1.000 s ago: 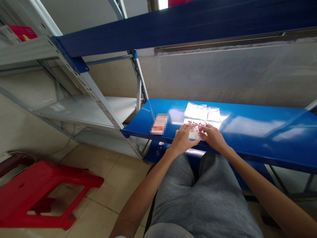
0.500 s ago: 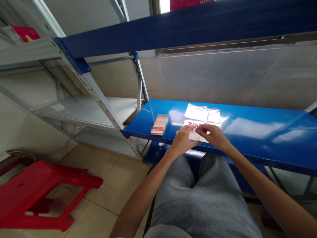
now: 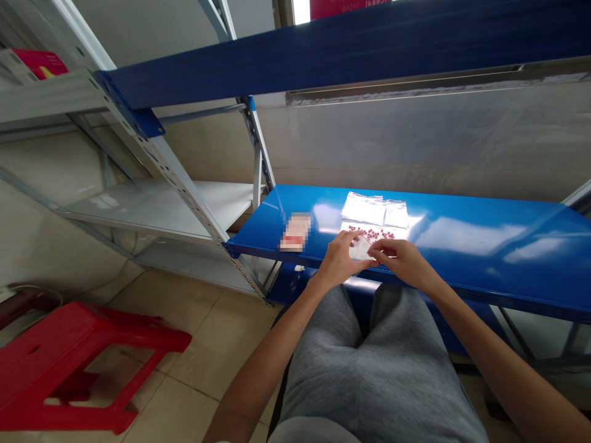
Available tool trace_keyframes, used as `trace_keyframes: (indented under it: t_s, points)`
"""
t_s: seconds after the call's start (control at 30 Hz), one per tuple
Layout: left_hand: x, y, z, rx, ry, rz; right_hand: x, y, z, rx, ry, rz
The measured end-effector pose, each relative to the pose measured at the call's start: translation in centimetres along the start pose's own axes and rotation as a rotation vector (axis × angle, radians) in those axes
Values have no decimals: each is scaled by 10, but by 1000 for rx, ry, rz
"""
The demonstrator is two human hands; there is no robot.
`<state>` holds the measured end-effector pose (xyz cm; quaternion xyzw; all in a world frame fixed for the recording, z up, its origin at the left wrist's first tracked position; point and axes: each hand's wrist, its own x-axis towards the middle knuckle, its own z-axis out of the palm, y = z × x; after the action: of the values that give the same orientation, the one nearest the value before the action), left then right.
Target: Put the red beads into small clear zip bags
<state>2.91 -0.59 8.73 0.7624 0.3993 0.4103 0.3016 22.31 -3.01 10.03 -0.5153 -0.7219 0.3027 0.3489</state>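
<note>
1. Between the blue steel shelf (image 3: pixel 484 261) and the blue upper beam (image 3: pixel 323 55) runs a long, low gap, open for reaching back to the wall (image 3: pixel 415 147).
2. Right of our right hand (image 3: pixel 401 261), we can sweep along the shelf top unobstructed.
3. Left of our left hand (image 3: pixel 341 261), we have only a short passage before the blurred packet (image 3: pixel 295 232).
4. Straight ahead, the clear plastic bags (image 3: pixel 373 210) and bead-strewn sheet (image 3: pixel 373 232) lie in our path.
5. Farther left, the slotted steel upright (image 3: pixel 184 184) blocks sideways reach.
6. Below the shelf edge, our grey-trousered legs (image 3: pixel 369 369) fill the space.
</note>
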Motion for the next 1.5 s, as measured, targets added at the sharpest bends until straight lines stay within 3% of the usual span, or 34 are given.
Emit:
trace_keyframes:
  t_s: [0.13, 0.27, 0.63, 0.93, 1.13, 1.5]
  points:
    - [5, -2, -3, -352, -12, -149, -3, 3, -7, 152, 91, 51]
    - [7, -4, -2, -475, 0, -193, -9, -2, -15, 240, 118, 75]
    - [7, -3, -1, -453, 27, -179, -10, 1, -19, 141, 115, 114]
    - [5, 1, -1, -405, 88, -118, -16, -2, -13, 111, 172, 4]
    - [4, 3, 1, -434, 120, -112, -16, -7, -12, 187, 114, 10]
    - [2, 5, 9, -533, 39, -131, -15, -6, -13, 214, 152, 14]
